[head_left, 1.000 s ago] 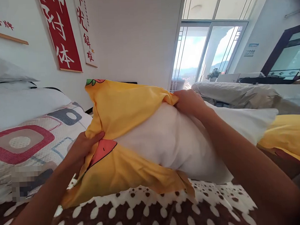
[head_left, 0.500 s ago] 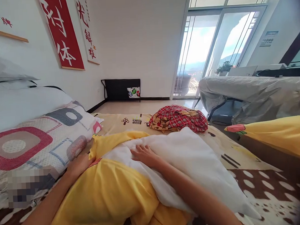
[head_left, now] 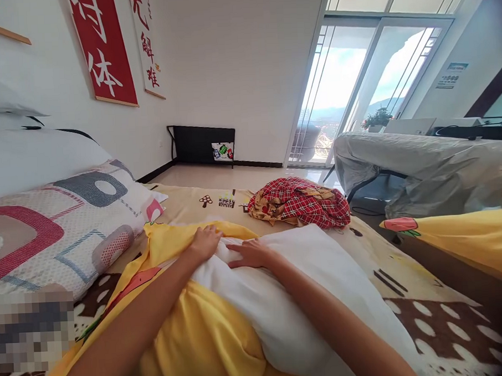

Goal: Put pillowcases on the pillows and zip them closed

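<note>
A white pillow insert lies flat on the bed, its left end inside a yellow pillowcase. My left hand is at the pillowcase's opening, fingers curled over the far yellow edge where it meets the white insert. Just to its right, my right hand rests palm down on the insert, fingers extended and the thumb apart. Yellow fabric bunches beneath my left forearm, and a pink and green print shows on it. The insert's left end is hidden in the case.
A patterned pillow lies at the left. A crumpled red plaid cloth sits beyond the insert on the beige and brown blanket. More yellow fabric appears at the right, near a plastic-covered table.
My left hand has moved from the pillowcase's left side, near the patterned pillow, rightward to the opening beside my right hand. My right hand has shifted slightly right. The view has shifted a little.
</note>
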Demonstrator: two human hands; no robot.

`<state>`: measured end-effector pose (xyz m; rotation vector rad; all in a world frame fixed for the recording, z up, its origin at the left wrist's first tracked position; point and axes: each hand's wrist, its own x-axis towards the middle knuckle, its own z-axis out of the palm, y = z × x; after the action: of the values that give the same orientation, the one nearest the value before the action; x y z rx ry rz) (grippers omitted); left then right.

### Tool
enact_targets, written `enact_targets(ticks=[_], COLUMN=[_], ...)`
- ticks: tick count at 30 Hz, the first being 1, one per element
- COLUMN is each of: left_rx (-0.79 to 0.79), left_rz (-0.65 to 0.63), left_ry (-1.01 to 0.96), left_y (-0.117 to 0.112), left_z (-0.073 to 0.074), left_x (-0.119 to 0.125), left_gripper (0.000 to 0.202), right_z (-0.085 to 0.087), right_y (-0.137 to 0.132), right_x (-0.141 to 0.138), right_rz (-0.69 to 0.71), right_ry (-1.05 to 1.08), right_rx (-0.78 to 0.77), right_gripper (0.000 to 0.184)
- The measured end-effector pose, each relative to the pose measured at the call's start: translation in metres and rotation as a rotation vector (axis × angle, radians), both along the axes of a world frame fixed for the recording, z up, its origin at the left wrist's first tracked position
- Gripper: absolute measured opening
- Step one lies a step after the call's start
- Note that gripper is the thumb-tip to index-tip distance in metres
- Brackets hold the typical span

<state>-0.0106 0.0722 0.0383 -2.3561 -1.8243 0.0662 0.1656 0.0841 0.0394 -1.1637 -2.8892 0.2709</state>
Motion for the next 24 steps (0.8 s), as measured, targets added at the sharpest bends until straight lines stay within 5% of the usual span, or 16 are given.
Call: enact_targets(ticks=[14,24], left_rx=[0.082,0.205], left_rz=[-0.058,-0.151], left_ry=[0.134,0.107], left_y=[0.0,0.015], left_z=[-0.002,0.0], left_x=[-0.027,-0.011], left_gripper=[0.033,0.032], right_z=[0.015,0.023], right_y=[-0.059,-0.088], right_x=[-0.042,-0.05], right_rz=[0.072,0.126], right_ry=[-0.317,-0.312], right_rx=[0.083,0.149], right_gripper=[0.04,0.029])
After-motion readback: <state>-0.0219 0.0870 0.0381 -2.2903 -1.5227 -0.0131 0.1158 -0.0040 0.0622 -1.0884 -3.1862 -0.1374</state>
